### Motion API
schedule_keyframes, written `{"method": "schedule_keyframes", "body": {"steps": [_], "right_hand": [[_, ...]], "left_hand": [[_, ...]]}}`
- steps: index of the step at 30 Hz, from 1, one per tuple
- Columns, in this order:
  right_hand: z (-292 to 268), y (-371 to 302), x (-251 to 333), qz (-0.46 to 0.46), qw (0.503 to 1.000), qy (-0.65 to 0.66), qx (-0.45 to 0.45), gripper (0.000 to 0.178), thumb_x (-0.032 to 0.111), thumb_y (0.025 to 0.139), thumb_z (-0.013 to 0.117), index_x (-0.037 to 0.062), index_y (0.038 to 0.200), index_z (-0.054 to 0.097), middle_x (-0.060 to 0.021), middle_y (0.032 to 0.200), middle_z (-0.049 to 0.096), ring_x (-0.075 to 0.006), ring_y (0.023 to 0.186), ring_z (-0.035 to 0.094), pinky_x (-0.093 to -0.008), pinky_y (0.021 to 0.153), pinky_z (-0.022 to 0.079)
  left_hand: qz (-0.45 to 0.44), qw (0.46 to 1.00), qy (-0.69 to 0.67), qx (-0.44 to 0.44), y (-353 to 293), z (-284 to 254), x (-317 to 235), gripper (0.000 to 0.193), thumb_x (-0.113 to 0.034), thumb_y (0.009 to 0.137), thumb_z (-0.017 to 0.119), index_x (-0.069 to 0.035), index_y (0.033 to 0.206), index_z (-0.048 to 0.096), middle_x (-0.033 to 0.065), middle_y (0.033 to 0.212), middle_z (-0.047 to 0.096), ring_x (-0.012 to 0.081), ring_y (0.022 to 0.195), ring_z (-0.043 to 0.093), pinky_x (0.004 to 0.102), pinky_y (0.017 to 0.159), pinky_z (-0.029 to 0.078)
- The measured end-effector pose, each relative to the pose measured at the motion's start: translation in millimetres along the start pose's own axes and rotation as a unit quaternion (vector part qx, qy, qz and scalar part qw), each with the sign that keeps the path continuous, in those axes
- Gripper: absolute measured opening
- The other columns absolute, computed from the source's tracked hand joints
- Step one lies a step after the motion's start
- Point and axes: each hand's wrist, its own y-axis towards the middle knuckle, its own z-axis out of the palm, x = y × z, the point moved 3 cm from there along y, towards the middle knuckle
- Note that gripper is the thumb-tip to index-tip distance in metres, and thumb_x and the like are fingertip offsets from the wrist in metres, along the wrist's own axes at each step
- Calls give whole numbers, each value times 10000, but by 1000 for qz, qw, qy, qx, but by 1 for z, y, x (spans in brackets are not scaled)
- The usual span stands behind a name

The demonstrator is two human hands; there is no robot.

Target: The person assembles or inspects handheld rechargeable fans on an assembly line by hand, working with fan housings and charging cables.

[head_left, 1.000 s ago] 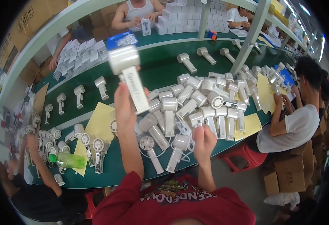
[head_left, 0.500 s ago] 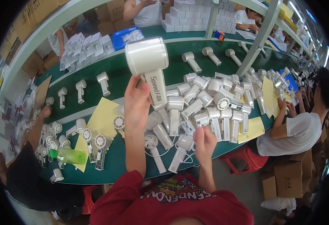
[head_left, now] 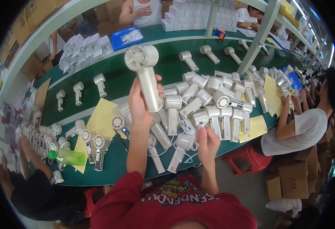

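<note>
My left hand (head_left: pixel 141 105) is wrapped around the handle of a white handheld fan (head_left: pixel 149 82), raised upright above the green table. Its round head shows the grille with blades on the left side. My right hand (head_left: pixel 208 144) is closed in a pinch at the near edge of a large pile of white handheld fans (head_left: pixel 209 95). A small whitish bit shows at its fingertips, too small to name. Beside that hand a white cable (head_left: pixel 188 157) loops between a fan and the table. A few fans lie between my forearms.
Single fans (head_left: pixel 99 84) lie spaced along the green conveyor belt (head_left: pixel 117 70). Yellow sheets (head_left: pixel 102 116) and a green bottle (head_left: pixel 68 156) are on the left. A slanted metal post (head_left: pixel 260 38) rises at right. Co-workers sit on both sides; a red stool (head_left: pixel 251 158) stands at right.
My left hand has turned the fan, so its grille now shows instead of the printed handle side, and lowered it slightly. My right hand stays nearly in place, still pinched.
</note>
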Motion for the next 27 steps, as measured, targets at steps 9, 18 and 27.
{"method": "schedule_keyframes", "body": {"steps": [9,18,27], "right_hand": [[-9,5,-4,16,1000,5,-6,288,87,908,411,0,637,449,-10,573,442,-60,539,380,-205,494,290],[-24,14,-27,66,995,61,-53,303,91,892,444,9,602,417,-14,537,436,-63,506,374,-221,469,292],[-39,25,-45,77,993,64,-59,308,142,920,421,34,632,430,4,546,413,-46,503,354,-191,459,262]], "left_hand": [[8,994,47,-94,11,1,-3,390,-360,898,416,-10,1064,464,113,961,544,174,821,573,305,611,513],[-81,940,273,-187,113,-126,10,293,-232,801,588,6,970,551,65,849,578,164,812,577,295,700,478],[-195,724,596,-286,141,-344,-5,371,-311,738,635,6,928,598,160,881,597,249,764,608,316,667,501]]}}
